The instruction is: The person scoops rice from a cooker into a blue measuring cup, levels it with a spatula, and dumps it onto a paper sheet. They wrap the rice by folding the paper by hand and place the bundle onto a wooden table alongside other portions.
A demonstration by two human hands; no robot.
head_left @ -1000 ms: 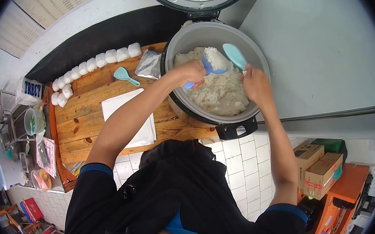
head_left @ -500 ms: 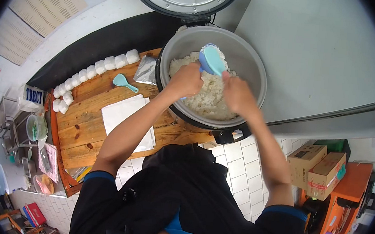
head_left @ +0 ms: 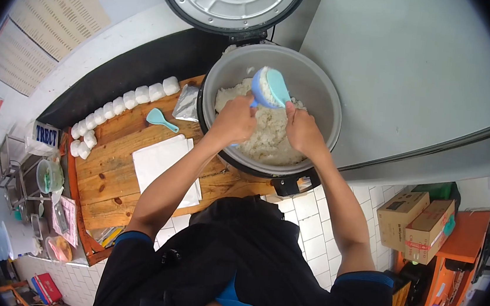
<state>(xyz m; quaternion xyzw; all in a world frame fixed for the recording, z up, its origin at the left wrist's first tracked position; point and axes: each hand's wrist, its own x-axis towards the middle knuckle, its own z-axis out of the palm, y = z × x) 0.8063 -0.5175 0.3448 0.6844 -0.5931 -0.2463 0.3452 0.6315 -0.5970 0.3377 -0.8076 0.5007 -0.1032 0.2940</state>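
Blue scoop is positioned over the rice cooker; we observe white rice in both scoop and cooker pot. Our left hand has its fingers wrapped around the scoop's handle, the bowl just beyond them. Our right hand grips a turquoise paddle, its blade across the bowl's mouth, above the cooker's rice.
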